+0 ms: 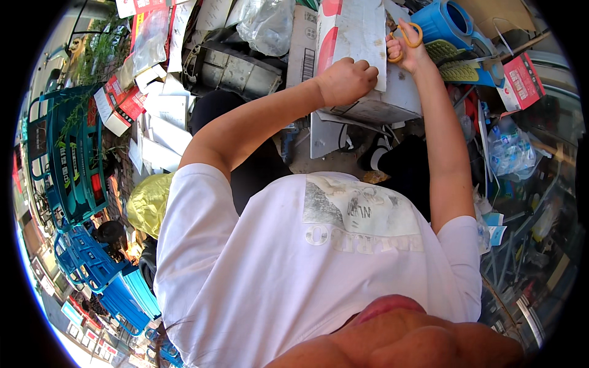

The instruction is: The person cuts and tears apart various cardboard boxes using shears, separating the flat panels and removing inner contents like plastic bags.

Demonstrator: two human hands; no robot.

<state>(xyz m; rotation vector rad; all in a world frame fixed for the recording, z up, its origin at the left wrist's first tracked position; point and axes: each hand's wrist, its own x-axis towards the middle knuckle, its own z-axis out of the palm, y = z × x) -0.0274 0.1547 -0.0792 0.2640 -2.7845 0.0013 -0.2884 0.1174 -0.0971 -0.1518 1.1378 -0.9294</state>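
Note:
In front of me stands a worn white cardboard box point(354, 40) with red patches and scuffed, dirty panels. My left hand point(348, 83) is closed in a fist over the box's near edge; its fingertips and anything in them are hidden. To the right, my right hand point(408, 52) grips a pair of scissors point(418, 35) by the orange handles, beside the box's right side. The scissors' blades are mostly out of sight behind the hand and the box panel.
Right of the box are a blue plastic container point(437, 23), a yellow-and-blue textured piece point(457, 64) and a red-and-white carton point(523, 81). A dark plastic housing point(236, 70) and a clear bag point(267, 27) lie left. Farther left are green crates point(72, 153) and a yellow bag point(149, 203).

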